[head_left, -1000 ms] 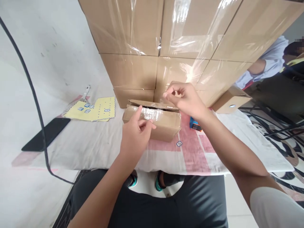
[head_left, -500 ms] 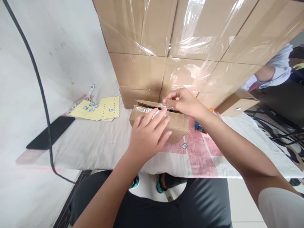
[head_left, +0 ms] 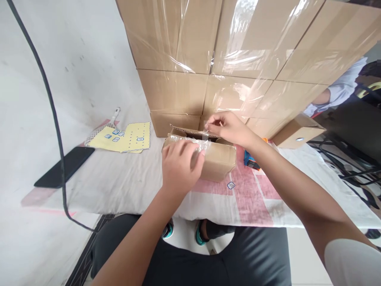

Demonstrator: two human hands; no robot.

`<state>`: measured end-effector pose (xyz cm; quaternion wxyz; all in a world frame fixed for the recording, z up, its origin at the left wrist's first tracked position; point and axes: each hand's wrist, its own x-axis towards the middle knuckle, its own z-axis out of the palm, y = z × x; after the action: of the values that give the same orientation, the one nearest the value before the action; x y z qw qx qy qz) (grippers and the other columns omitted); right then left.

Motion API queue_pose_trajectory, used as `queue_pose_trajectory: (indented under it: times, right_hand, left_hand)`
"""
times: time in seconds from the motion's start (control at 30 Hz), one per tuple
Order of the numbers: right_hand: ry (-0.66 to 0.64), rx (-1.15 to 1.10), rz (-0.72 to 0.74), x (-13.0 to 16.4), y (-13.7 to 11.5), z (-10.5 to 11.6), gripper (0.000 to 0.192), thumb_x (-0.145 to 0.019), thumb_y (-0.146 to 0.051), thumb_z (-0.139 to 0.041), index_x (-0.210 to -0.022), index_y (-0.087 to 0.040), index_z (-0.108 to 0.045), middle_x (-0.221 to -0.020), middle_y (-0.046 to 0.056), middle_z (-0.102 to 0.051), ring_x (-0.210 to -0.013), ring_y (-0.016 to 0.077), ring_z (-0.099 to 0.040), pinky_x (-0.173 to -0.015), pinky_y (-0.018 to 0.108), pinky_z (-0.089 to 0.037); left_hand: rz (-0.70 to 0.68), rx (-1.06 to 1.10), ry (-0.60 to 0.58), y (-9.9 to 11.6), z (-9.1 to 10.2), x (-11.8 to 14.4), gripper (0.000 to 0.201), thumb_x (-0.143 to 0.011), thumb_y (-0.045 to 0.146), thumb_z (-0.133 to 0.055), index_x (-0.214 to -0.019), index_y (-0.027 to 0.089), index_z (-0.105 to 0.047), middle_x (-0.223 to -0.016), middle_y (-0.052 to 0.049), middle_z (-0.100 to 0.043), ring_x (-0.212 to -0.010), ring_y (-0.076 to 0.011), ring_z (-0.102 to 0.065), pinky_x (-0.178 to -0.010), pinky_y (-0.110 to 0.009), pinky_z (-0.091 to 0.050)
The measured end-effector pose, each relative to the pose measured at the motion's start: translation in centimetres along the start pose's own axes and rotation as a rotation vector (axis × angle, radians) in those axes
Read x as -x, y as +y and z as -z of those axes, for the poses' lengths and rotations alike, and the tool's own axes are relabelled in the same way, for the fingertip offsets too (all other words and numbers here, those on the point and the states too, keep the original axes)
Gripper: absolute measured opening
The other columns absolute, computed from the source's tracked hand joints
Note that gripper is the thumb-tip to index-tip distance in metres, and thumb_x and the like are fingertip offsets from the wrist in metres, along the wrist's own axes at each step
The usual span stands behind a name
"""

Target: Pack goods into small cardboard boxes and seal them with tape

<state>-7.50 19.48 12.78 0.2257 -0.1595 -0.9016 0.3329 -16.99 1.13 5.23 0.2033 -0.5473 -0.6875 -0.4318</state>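
In the head view, my right hand (head_left: 228, 126) pinches clear tape (head_left: 205, 136). My left hand (head_left: 180, 163) curls over the box (head_left: 219, 161), just below both hands (whether it grips, I can't tell). Yellow papers (head_left: 135, 138) lie left of my left hand.

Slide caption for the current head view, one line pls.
Left hand on a small cardboard box, right hand pinching clear tape at its partly open top, before stacked cartons.
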Motion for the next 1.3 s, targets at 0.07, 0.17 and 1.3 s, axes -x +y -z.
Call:
queue_pose_trajectory:
  times: [0.07,0.17,1.3]
  right_hand:
    - [0.041,-0.046,0.091,0.5,-0.1,0.0,0.020,-0.088,-0.032,-0.068,-0.076,-0.017,-0.066,-0.069,-0.001,-0.060,-0.064,0.0121,-0.049,-0.062,0.028,-0.037]
    - [0.082,-0.041,0.276,1.4,-0.2,-0.3,0.023,-0.093,-0.036,-0.068,-0.078,-0.019,-0.065,-0.075,0.000,-0.062,-0.069,0.0136,-0.053,-0.067,0.029,-0.041]
    - [-0.062,-0.494,-0.204,4.5,-5.9,-0.1,0.032,-0.078,-0.042,-0.081,-0.065,-0.018,-0.065,-0.060,-0.003,-0.050,-0.061,0.0106,-0.043,-0.062,0.028,-0.036]
  left_hand:
    - [0.039,-0.006,-0.044,-0.3,0.0,-0.3,0.023,-0.100,0.037,-0.057,-0.113,0.022,-0.068,-0.119,-0.007,-0.076,-0.115,-0.0263,-0.067,-0.108,-0.047,-0.039]
    - [-0.007,-0.028,-0.191,-0.8,0.0,-0.6,0.032,-0.102,0.041,-0.054,-0.126,0.022,-0.066,-0.133,-0.008,-0.072,-0.130,-0.0289,-0.062,-0.120,-0.053,-0.028]
    - [0.404,0.825,-0.202,1.5,1.6,-1.0,0.019,-0.090,0.035,-0.071,-0.106,0.024,-0.067,-0.087,-0.001,-0.075,-0.073,-0.0143,-0.070,-0.067,-0.028,-0.056]
